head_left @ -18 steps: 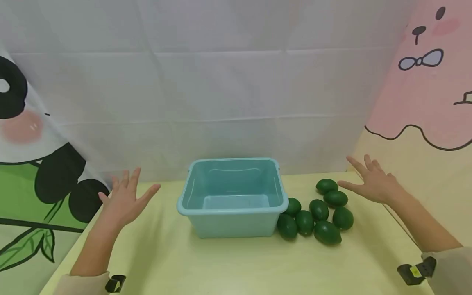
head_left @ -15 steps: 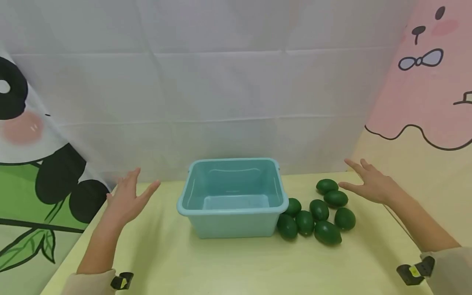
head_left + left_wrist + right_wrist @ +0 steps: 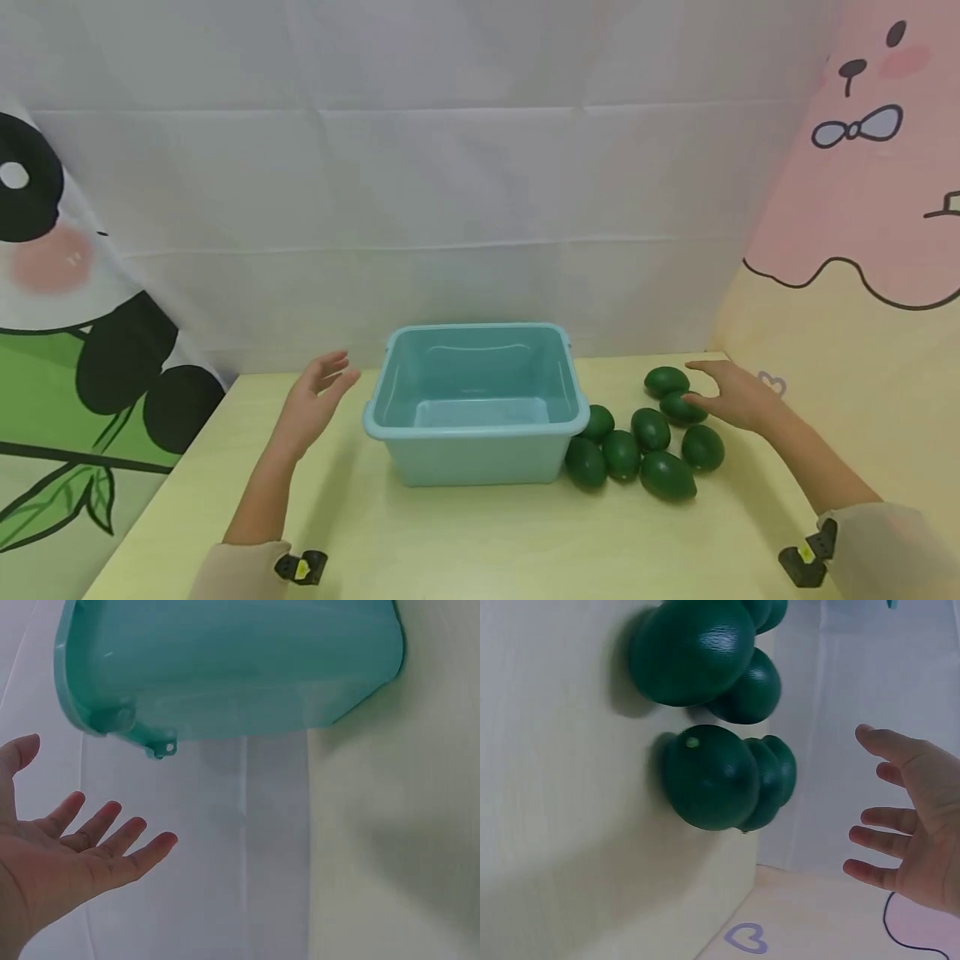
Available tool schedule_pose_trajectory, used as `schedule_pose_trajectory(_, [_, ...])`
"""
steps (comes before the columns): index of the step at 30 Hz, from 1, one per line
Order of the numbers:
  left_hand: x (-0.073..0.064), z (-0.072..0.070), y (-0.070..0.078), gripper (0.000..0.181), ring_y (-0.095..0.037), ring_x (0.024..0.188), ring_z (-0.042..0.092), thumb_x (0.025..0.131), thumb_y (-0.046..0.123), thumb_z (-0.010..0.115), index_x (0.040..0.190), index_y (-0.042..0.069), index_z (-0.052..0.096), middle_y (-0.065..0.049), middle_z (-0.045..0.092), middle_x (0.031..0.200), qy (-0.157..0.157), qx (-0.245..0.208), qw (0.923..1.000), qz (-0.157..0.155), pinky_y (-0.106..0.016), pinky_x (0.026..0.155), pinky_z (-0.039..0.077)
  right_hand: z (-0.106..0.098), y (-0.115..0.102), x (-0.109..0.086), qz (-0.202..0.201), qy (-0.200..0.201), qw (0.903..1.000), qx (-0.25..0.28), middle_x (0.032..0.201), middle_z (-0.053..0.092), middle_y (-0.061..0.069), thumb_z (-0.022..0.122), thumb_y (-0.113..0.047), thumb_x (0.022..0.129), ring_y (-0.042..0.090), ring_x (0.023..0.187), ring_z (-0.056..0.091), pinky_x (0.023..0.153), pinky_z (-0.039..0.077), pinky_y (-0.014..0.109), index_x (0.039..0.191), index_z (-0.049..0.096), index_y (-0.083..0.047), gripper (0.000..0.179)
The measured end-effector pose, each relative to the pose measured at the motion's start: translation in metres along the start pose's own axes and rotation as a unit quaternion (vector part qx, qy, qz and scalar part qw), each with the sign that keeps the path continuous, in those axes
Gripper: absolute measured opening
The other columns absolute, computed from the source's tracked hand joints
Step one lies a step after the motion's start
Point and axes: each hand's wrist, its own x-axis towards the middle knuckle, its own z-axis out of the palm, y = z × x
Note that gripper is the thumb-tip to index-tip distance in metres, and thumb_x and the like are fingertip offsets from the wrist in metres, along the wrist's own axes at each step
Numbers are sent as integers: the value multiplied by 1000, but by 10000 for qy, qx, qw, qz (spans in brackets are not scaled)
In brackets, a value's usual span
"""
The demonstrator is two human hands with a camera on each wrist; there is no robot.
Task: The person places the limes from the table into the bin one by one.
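A light blue-green plastic basin (image 3: 480,458) stands near the back of the table, and its inside shows bare. Several dark green avocados (image 3: 667,475) lie in a loose group against and beyond its right side. To the left of the basin my left hand (image 3: 309,408) hovers apart from it, fingers relaxed and holding nothing. My right hand (image 3: 738,396) is above the group's right edge, thumb overlapping an avocado in the head view. In the right wrist view a gap shows between the right fingers and the avocados (image 3: 711,778).
A pale yellow table (image 3: 450,542) carries everything. White cloth (image 3: 450,183) hangs behind it. Cartoon-printed cloth, a panda (image 3: 45,258) on the left and a pink figure (image 3: 862,192) on the right, borders both sides. Black wrist straps (image 3: 302,568) sit at the sleeves.
My left hand has moved right, closer to the basin, and its spread fingers have relaxed together. My right hand has come lower, its fingers drawn in over the avocados.
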Motion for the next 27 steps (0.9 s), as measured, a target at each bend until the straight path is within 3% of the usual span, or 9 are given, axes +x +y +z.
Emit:
schedule_pose_trajectory(6, [6, 27, -11, 66, -42, 137, 26, 93, 40, 52, 146, 11, 26, -17, 29, 150, -361, -522, 9979, -95, -59, 102, 32, 21, 13, 2, -20, -34, 9999, 94, 126, 51, 34, 63, -30, 86, 52, 115, 45, 90, 39, 60, 129, 49, 8, 59])
schedule_pose_trajectory(12, [8, 44, -15, 64, -42, 138, 23, 94, 16, 48, 149, 13, 16, -20, 21, 153, -577, -1144, 9915, -212, -57, 102, 33, 39, 24, 7, 144, -19, 9998, 102, 122, 52, 36, 63, -26, 86, 54, 112, 46, 87, 40, 60, 125, 51, 10, 54])
schedule_pose_trajectory(17, [4, 49, -14, 68, -41, 138, 24, 92, 7, 39, 152, 18, 8, -19, 13, 155, -741, -1494, 9851, -428, -57, 102, 32, 51, 27, 10, 202, 105, 9996, 173, 120, 51, 38, 64, -25, 86, 56, 111, 45, 87, 39, 61, 123, 52, 11, 54])
schedule_pose_trajectory(27, [1, 51, -10, 67, -39, 142, 9, 93, 11, 34, 152, 24, 3, -13, -3, 158, -1042, -1356, 9837, -556, -56, 107, 24, 69, 34, 9, 805, 109, 9947, 636, 120, 46, 42, 62, -27, 86, 58, 109, 45, 85, 39, 63, 130, 40, 13, 63])
